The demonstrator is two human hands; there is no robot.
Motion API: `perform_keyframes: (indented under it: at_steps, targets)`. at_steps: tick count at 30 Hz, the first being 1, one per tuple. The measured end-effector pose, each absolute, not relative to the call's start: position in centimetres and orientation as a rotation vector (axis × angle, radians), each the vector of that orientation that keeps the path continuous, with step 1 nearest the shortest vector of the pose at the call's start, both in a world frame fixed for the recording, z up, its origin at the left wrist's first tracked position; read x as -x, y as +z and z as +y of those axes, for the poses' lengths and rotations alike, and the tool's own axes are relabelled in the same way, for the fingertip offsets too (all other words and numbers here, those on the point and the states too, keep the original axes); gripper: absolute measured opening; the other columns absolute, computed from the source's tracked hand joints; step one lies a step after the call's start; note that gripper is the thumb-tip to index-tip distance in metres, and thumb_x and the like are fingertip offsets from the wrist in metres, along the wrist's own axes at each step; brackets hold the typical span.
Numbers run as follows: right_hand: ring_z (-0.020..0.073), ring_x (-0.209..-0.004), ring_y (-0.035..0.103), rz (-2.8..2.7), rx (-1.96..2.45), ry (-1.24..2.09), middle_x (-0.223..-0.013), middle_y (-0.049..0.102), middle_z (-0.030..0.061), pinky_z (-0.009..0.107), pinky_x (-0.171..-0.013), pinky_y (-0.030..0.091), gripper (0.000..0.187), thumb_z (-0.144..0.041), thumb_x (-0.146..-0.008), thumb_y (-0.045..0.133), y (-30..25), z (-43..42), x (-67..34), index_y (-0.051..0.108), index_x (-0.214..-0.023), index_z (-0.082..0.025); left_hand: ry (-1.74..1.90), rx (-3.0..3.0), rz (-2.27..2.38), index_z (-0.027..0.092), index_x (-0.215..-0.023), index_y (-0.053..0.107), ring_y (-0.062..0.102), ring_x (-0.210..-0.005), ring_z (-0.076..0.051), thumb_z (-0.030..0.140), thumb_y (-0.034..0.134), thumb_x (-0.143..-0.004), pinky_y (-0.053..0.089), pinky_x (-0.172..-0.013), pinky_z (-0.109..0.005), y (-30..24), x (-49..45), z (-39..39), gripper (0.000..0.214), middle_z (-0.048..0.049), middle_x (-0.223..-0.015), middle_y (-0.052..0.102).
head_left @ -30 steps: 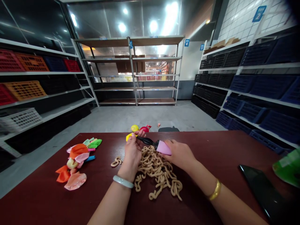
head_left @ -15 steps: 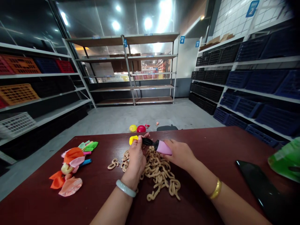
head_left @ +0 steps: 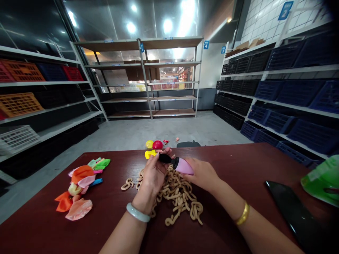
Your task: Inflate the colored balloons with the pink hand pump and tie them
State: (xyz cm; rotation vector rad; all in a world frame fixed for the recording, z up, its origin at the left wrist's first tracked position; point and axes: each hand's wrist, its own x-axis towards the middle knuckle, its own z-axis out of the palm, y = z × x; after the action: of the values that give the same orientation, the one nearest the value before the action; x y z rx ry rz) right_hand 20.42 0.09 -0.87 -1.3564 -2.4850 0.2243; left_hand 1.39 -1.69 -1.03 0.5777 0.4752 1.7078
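Note:
My right hand (head_left: pixel 201 172) is wrapped around a small pink balloon pump (head_left: pixel 183 165) with a black nozzle (head_left: pixel 166 158) pointing left. My left hand (head_left: pixel 154 170) pinches a yellow balloon (head_left: pixel 149 153) at the nozzle's tip, fingers closed on its neck. Both hands hover over a tangled heap of tan rubber bands (head_left: pixel 177 194) on the dark red table (head_left: pixel 111 218). A jade bangle is on my left wrist, a gold one on my right.
A pile of limp coloured balloons (head_left: pixel 79 185) lies at the table's left. A black phone (head_left: pixel 293 211) and a green bag (head_left: pixel 321 183) sit at the right. Inflated yellow and red balloons (head_left: pixel 154 144) lie on the floor beyond. Shelves with crates line both sides.
My left hand has worked the yellow balloon's neck further along the black nozzle. The view has shifted slightly; the right hand keeps its hold on the pump.

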Motion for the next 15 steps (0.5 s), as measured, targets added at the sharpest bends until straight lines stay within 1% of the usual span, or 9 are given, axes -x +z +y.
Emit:
perform_keyframes:
  at_steps: [2, 5, 7, 10, 13, 15]
  targets:
    - [0.0256, -0.102, 0.062, -2.480, 1.356, 0.242, -0.112, 0.066, 0.0058, 0.033, -0.078, 0.041, 0.048, -0.053, -0.084, 0.058, -0.7, 0.1, -20.5, 0.051, -0.122, -0.024, 1.699, -0.587, 0.451, 0.015, -0.091, 0.061, 0.062, -0.112, -0.029, 0.030, 0.065, -0.086, 0.048, -0.096, -0.048, -0.9, -1.4, -1.8, 0.016, -0.0145, -0.109, 0.069]
    - [0.0256, -0.102, 0.062, -2.470, 1.316, 0.288, -0.112, 0.067, 0.0054, 0.032, -0.077, 0.040, 0.046, -0.052, -0.084, 0.059, -0.6, 0.0, -20.5, 0.052, -0.120, -0.025, 1.753, -0.631, 0.464, 0.017, -0.089, 0.059, 0.066, -0.103, -0.028, 0.036, 0.067, -0.085, 0.050, -0.092, -0.046, -1.0, -1.9, -1.9, 0.022, -0.0127, -0.104, 0.069]
    - [0.0263, -0.099, 0.064, -2.472, 1.313, 0.348, -0.109, 0.068, 0.0055, 0.031, -0.074, 0.040, 0.048, -0.057, -0.083, 0.059, -0.6, -0.1, -20.3, 0.054, -0.118, -0.025, 1.779, -0.658, 0.490, 0.018, -0.089, 0.058, 0.067, -0.096, -0.025, 0.036, 0.067, -0.085, 0.051, -0.089, -0.044, -1.1, -2.3, -2.0, 0.021, -0.0108, -0.099, 0.069]
    - [0.0272, -0.094, 0.065, -2.471, 1.354, 0.425, -0.106, 0.070, 0.0067, 0.031, -0.070, 0.040, 0.056, -0.064, -0.079, 0.061, -0.9, -0.3, -19.9, 0.055, -0.118, -0.024, 1.783, -0.666, 0.492, 0.019, -0.090, 0.058, 0.065, -0.086, -0.020, 0.035, 0.065, -0.086, 0.053, -0.081, -0.038, -1.1, -2.7, -2.1, 0.018, -0.0080, -0.094, 0.066]
    - [0.0284, -0.096, 0.065, -2.455, 1.376, 0.401, -0.107, 0.070, 0.0074, 0.031, -0.072, 0.041, 0.064, -0.063, -0.072, 0.069, -0.9, -0.6, -19.4, 0.054, -0.122, -0.024, 1.777, -0.668, 0.429, 0.018, -0.085, 0.057, 0.059, -0.076, -0.015, 0.031, 0.065, -0.086, 0.051, -0.072, -0.031, -0.6, -2.9, -2.3, 0.015, -0.0043, -0.085, 0.058]
    - [0.0292, -0.097, 0.065, -2.431, 1.385, 0.370, -0.108, 0.070, 0.0077, 0.032, -0.074, 0.042, 0.067, -0.061, -0.069, 0.073, -0.7, -0.9, -19.1, 0.054, -0.123, -0.024, 1.772, -0.663, 0.383, 0.017, -0.086, 0.058, 0.055, -0.073, -0.014, 0.030, 0.063, -0.087, 0.050, -0.068, -0.028, -0.2, -2.8, -2.5, 0.014, -0.0031, -0.082, 0.053]
